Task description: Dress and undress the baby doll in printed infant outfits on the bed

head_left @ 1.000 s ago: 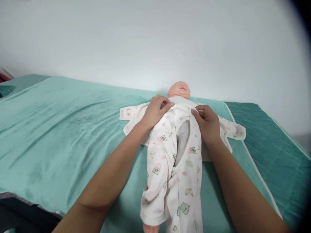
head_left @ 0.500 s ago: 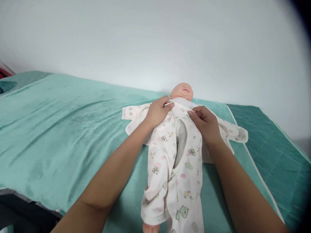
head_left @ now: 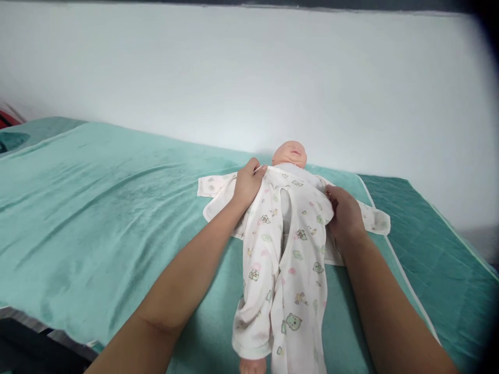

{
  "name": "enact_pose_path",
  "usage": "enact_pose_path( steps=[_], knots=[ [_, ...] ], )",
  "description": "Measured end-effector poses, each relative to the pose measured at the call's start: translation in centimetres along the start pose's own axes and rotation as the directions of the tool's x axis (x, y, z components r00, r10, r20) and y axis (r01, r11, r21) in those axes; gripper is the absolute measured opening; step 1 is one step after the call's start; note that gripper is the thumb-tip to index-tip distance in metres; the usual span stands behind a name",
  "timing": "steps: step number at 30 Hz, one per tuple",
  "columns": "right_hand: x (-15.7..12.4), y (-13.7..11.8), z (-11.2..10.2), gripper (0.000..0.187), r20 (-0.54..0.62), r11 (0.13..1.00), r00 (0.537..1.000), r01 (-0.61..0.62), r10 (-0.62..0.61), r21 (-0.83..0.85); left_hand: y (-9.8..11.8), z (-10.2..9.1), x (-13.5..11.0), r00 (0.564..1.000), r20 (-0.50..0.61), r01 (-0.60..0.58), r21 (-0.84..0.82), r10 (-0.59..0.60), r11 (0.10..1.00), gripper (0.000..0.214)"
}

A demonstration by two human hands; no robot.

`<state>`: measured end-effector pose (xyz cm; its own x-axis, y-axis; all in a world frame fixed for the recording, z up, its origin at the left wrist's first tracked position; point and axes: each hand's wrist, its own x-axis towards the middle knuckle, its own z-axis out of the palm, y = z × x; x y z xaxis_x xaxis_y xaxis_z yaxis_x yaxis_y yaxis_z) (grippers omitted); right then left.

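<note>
A baby doll (head_left: 290, 154) lies on its back, head toward the wall. White baby pants (head_left: 302, 280) with green bear and pink prints cover its legs and belly, with an open slit at the crotch. My left hand (head_left: 248, 184) pinches the left side of the waistband between thumb and fingers. At the waistband's right side, my right hand (head_left: 345, 210) is closed on the fabric, its fingertips partly hidden. Beneath the pants a matching baby shirt (head_left: 212, 208) is spread, sleeves out to both sides. One bare foot (head_left: 252, 366) pokes from the left pant leg.
A light green blanket (head_left: 97, 208) with wrinkles covers the surface under the doll. To the right shows a darker green quilted cover (head_left: 440, 249). A white wall (head_left: 175, 78) stands behind. Something dark (head_left: 35, 343) sits below the edge at the lower left.
My right hand has moved right and slightly down, and my left hand slightly left, so the waistband is spread wider across the doll. The crotch slit looks narrower. The view has tilted up a little.
</note>
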<state>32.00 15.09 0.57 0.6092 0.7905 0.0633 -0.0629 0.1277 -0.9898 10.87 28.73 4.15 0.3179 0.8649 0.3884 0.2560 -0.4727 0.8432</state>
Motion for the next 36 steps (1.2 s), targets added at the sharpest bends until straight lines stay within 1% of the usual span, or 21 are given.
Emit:
enact_pose_path(
  steps=[2,4,5,6,9,11,13,16,18,21,24,26,27,30,33,36],
  knots=[
    [-0.6,-0.3,0.2,0.024,0.027,0.998,0.998,-0.056,0.055,0.041,-0.1,-0.1,-0.3,0.999,0.031,0.012,-0.008,-0.011,1.000,0.027],
    [-1.3,-0.7,0.2,0.023,0.120,0.994,0.988,-0.101,0.096,0.036,-0.2,-0.2,-0.6,0.997,0.076,0.010,0.006,-0.010,1.000,0.026],
    [-1.6,-1.0,0.1,0.024,0.168,0.994,0.981,-0.108,0.102,0.030,-0.3,-0.3,-0.8,0.997,0.082,0.010,0.035,-0.013,0.999,0.026],
    [-1.9,-1.2,-0.1,0.024,0.209,0.994,0.973,-0.108,0.099,0.029,-0.3,-0.4,-1.0,0.997,0.069,0.013,0.079,-0.018,0.997,0.025],
    [-2.6,-1.7,-1.0,0.029,0.332,0.993,0.937,-0.120,0.114,-0.003,-0.4,-0.5,-1.7,0.999,-0.015,0.033,0.233,-0.030,0.972,0.021],
    [-3.0,-1.7,-1.3,0.034,0.363,0.992,0.923,-0.119,0.129,-0.052,-0.5,-0.6,-2.2,0.998,-0.032,0.052,0.274,-0.045,0.960,0.020],
    [-3.2,-1.4,-1.3,0.035,0.325,0.989,0.937,-0.097,0.128,-0.109,-0.6,-0.8,-2.7,0.997,0.000,0.074,0.266,-0.077,0.961,0.021],
    [-3.3,-0.5,-0.9,0.032,0.175,0.976,0.982,-0.032,0.070,-0.214,-0.7,-1.3,-3.6,0.992,0.086,0.069,0.214,-0.090,0.974,0.024],
    [-3.1,0.0,-0.5,0.029,0.077,0.945,0.997,0.016,0.010,-0.328,-0.7,-1.8,-4.1,0.987,0.131,0.067,0.177,-0.091,0.982,0.024],
    [-2.8,0.3,-0.1,0.023,-0.012,0.839,0.995,0.073,-0.095,-0.539,-0.8,-2.3,-4.6,0.978,0.169,0.094,0.168,-0.123,0.981,0.018],
    [-2.5,0.2,0.2,0.019,-0.060,0.726,0.987,0.070,-0.152,-0.684,-0.9,-2.6,-4.7,0.969,0.195,0.108,0.213,-0.150,0.971,0.013],
    [-2.5,0.0,0.4,0.020,-0.069,0.695,0.986,0.056,-0.150,-0.717,-0.8,-2.8,-4.6,0.965,0.207,0.102,0.258,-0.158,0.961,0.011],
    [-2.5,0.0,0.4,0.021,-0.067,0.693,0.987,0.055,-0.148,-0.719,-0.7,-3.0,-4.5,0.963,0.216,0.099,0.282,-0.163,0.954,0.012],
    [-2.6,-0.2,0.4,0.023,-0.032,0.724,0.991,0.070,-0.126,-0.687,-0.2,-3.5,-4.3,0.942,0.280,0.085,0.340,-0.187,0.937,0.019],
    [-2.6,-0.6,0.0,0.022,0.074,0.777,0.995,0.096,-0.064,-0.621,0.3,-4.1,-4.2,0.908,0.369,0.059,0.357,-0.199,0.932,0.025],
    [-2.4,-0.9,-0.3,0.024,0.167,0.822,0.986,0.103,-0.010,-0.560,0.7,-4.6,-4.2,0.890,0.423,0.042,0.295,-0.170,0.954,0.026]
  ],
)
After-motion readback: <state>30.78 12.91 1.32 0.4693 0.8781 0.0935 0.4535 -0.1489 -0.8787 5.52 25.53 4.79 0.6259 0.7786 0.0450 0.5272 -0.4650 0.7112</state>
